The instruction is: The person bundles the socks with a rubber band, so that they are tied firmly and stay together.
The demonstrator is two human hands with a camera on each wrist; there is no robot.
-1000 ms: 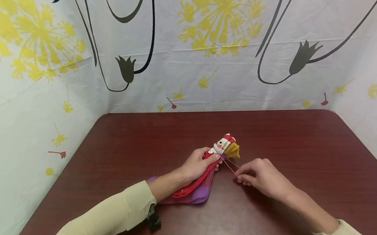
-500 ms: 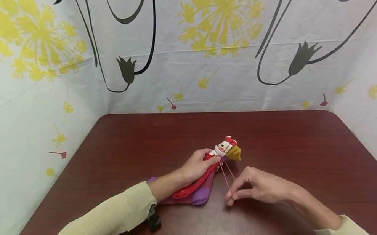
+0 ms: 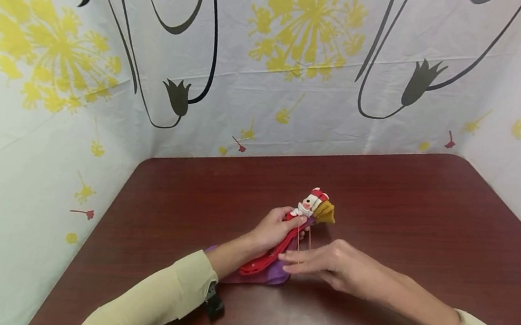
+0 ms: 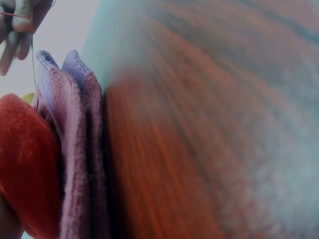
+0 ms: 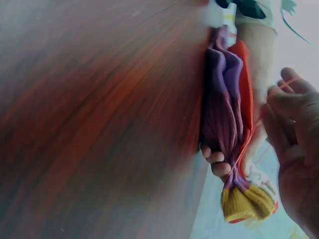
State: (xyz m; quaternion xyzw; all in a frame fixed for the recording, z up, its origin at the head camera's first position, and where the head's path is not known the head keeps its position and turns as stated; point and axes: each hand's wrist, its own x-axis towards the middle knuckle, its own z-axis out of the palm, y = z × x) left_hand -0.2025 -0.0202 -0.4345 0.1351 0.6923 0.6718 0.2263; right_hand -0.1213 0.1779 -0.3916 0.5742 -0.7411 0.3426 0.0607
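My left hand [image 3: 274,228] grips a bundle of socks near its upper end. A red sock [image 3: 254,265] with a white cartoon face [image 3: 307,204] lies on top of a purple pair [image 5: 224,109] with mustard cuffs [image 5: 244,203]. Around the gathered neck below the cuffs runs a thin orange-red rubber band [image 5: 253,133]. Two strands of it stretch toward my right hand [image 3: 342,264], whose fingers hold the far end, in front of the purple sock in the head view. The right wrist view shows those fingers bent, with the band across them.
A dark reddish-brown table [image 3: 209,194] lies under the bundle. White cloth walls [image 3: 227,111] with flower prints stand along its back and sides. A black wrist camera [image 3: 214,303] hangs below the left sleeve.
My right hand has swung left and toward me, bringing the band's strands from slanting right to nearly straight down. The left hand and the socks have stayed almost still.
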